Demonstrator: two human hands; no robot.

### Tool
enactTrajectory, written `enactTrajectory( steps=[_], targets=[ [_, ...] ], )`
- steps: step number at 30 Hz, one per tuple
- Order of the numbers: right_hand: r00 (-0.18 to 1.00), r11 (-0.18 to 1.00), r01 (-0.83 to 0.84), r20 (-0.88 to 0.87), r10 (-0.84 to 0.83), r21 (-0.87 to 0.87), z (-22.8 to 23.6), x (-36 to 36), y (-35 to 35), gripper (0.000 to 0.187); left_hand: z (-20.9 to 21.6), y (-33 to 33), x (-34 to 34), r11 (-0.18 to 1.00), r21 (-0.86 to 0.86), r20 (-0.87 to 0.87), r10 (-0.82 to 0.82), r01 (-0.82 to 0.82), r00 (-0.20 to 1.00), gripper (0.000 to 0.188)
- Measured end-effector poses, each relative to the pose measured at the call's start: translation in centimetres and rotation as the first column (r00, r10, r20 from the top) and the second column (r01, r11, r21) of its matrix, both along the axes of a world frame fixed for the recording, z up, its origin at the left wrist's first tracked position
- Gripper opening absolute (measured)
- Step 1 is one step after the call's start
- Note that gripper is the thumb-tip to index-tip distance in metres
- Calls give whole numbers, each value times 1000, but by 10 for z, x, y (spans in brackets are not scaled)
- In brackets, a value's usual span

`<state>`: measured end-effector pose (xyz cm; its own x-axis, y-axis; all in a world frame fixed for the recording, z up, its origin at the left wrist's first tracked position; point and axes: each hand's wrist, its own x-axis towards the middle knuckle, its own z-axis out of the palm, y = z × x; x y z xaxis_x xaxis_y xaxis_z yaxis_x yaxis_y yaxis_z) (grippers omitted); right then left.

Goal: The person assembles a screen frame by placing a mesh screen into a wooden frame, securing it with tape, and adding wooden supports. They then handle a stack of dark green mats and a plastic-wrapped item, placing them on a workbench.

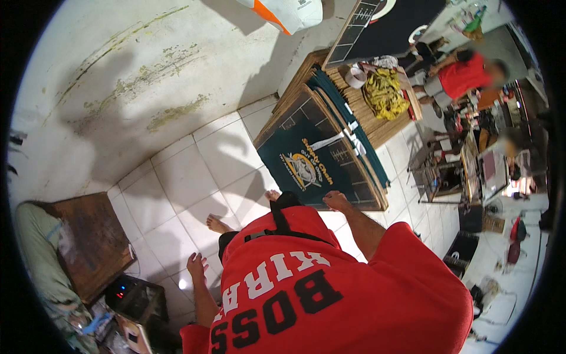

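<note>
My left hand [197, 266] hangs low over the tiled floor, fingers apart, holding nothing. My right hand [336, 200] is closed, its fingers curled; whatever may be inside them is hidden. In view it overlaps the near edge of a dark green printed fabric panel [277, 147] on a flat board, and I cannot tell whether it touches. The panel carries a yellow and white printed design. More green panels [334, 88] on boards are stacked behind it, leaning at an angle.
A wooden stand [386, 133] bears crumpled yellow cloth [384, 94] and a roll of tape [355, 77]. A dark board [389, 29] rises behind. At the left are a brown wooden board [94, 242] and a black device [135, 298] with lights. Another person [463, 76] in red stands far right.
</note>
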<state>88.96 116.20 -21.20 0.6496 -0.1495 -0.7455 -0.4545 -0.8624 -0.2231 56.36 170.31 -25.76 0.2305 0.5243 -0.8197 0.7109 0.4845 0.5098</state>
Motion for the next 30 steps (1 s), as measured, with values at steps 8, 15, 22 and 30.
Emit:
enactTrajectory(
  steps=[8,15,22,30],
  targets=[
    [939,934,-335,131,319,128,11,-114,184,41,3,178,2,982,-1,-57,-189,189,980,54],
    [998,968,55,-14,-53,243,24,-120,216,48,-8,237,8,983,-14,10,-184,184,983,51],
    [988,961,156,-14,-157,230,8,-125,243,46,-6,237,7,967,-19,14,-255,256,967,51],
    [952,961,-245,223,212,132,-3,-110,290,45,1,250,-33,970,43,-43,-236,238,971,50]
  ],
)
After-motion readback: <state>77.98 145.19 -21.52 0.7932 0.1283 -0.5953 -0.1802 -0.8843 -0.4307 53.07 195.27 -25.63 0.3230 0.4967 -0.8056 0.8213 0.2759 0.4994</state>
